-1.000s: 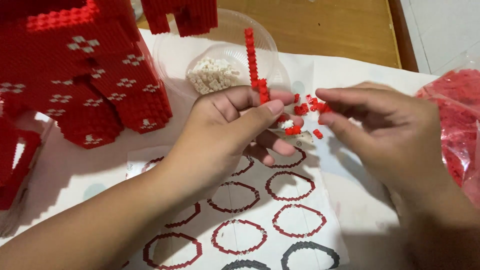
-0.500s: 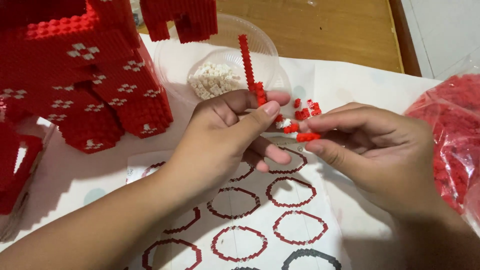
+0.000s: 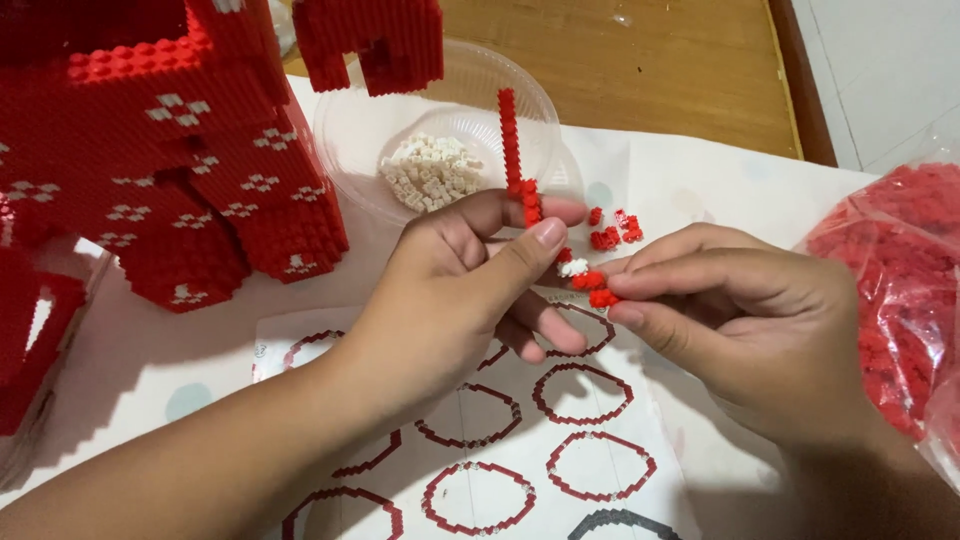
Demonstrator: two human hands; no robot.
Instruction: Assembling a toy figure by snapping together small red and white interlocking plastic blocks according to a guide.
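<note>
Red brick strip (image 3: 512, 150) upright in left hand (image 3: 450, 290), small red-and-white cluster (image 3: 588, 283) pinched in right hand (image 3: 745, 330).

Strip clamped at lower end between left thumb and fingers, long axis near vertical, top rising over clear dish (image 3: 345, 130) of white bricks (image 3: 430, 172). Cluster clamped at right fingertips, just right of and below strip's foot, near touching left thumb tip. Right hand nearer to loose red bricks (image 3: 612, 230) right of strip. Big red build (image 3: 180, 170) left of strip, red brick bag (image 3: 900, 290) far right, ring-pattern sheet (image 3: 560, 440) below.
</note>
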